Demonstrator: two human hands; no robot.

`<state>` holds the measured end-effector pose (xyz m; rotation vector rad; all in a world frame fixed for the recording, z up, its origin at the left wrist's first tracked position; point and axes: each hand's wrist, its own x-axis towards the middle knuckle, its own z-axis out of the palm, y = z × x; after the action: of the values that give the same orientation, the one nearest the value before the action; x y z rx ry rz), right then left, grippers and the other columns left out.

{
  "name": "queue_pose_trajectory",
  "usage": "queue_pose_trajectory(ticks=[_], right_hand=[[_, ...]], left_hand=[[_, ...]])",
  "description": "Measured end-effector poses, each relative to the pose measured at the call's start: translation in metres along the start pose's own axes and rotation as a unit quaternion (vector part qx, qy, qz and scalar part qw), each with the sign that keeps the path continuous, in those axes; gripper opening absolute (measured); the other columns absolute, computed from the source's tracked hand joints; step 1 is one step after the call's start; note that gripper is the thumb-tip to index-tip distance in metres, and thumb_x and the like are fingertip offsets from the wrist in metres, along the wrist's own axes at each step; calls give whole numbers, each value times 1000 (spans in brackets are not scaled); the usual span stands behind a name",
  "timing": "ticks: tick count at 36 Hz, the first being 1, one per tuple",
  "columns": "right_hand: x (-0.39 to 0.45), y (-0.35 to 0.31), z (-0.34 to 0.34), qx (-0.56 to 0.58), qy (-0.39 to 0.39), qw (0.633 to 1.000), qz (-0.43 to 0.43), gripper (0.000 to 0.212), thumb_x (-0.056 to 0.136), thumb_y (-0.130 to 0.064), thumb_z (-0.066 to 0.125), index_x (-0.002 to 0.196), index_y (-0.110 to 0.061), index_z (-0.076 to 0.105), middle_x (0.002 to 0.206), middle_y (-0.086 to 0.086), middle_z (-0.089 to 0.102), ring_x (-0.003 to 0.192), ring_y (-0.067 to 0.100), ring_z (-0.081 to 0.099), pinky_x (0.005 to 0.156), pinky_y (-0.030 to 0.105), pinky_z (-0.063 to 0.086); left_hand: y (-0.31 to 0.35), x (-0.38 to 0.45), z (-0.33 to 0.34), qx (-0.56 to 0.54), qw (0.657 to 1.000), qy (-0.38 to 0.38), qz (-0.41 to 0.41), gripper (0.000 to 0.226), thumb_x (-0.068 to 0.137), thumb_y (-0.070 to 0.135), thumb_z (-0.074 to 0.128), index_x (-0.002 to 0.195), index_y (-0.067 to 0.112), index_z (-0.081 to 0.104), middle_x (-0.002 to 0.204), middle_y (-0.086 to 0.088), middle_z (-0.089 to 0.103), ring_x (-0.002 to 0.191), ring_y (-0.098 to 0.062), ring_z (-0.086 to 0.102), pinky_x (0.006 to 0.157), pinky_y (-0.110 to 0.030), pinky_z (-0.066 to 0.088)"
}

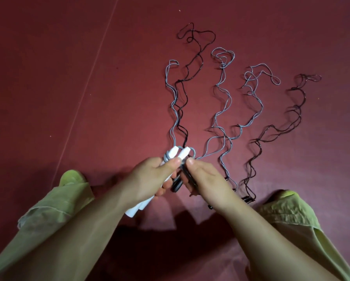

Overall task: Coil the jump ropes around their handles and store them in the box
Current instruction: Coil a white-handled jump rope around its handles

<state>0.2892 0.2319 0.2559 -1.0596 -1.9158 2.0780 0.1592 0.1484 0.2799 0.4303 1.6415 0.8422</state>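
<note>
My left hand (156, 176) grips a pair of white jump-rope handles (177, 154) held side by side above the floor. Grey cord (210, 154) is looped near their tips, and my right hand (202, 176) pinches this cord close to the handles. Several more ropes lie stretched out in wavy lines ahead: a grey rope (171, 102) at the left beside a black rope (190, 63), two grey ropes (222, 94) in the middle, and a dark rope (295, 110) at the right. Black handles (246, 198) show just past my right wrist. No box is in view.
Everything lies on a dark red floor mat (89, 57) with a thin seam line (89, 72) running diagonally at the left. My green-clothed knees (72, 179) frame the lower corners.
</note>
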Motion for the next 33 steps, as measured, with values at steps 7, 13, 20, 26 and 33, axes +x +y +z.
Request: queue_pose_trajectory(ticks=[7,13,20,26,33], right_hand=[[2,-3,1,-7,61,998,25,39,101,-16,45,76,10,61,35,-10,41,32,0,37,40,9,29],[2,1,7,-47,125,991,-4,47,95,-25,55,59,5,57,42,-7,45,38,2,38,45,13,32],[3,5,9,-61,110,992,4,58,97,-35,53,64,13,53,42,-7,42,40,7,37,45,18,32],[-2,-1,4,4,35,988,148,72,89,-70,32,71,-6,61,53,6,46,39,10,36,40,17,27],[-5,1,8,-7,1,978,210,55,92,-62,40,78,-10,55,54,0,35,39,10,25,39,17,18]], left_hand=[[-6,2,-3,45,998,4,40,27,94,40,49,81,17,55,60,0,47,47,-12,37,49,-24,32],[-13,5,-1,75,990,12,119,9,94,42,48,102,43,49,52,14,52,42,-2,41,49,-22,37],[-17,9,-5,153,973,34,172,17,90,51,44,100,39,50,57,25,57,51,3,50,58,-30,38],[-15,3,-8,440,874,115,175,28,94,51,41,114,31,41,98,-5,67,98,-33,60,71,-35,44],[-17,2,9,583,788,95,170,35,94,55,40,108,24,38,111,-4,64,107,-30,59,68,-32,30]])
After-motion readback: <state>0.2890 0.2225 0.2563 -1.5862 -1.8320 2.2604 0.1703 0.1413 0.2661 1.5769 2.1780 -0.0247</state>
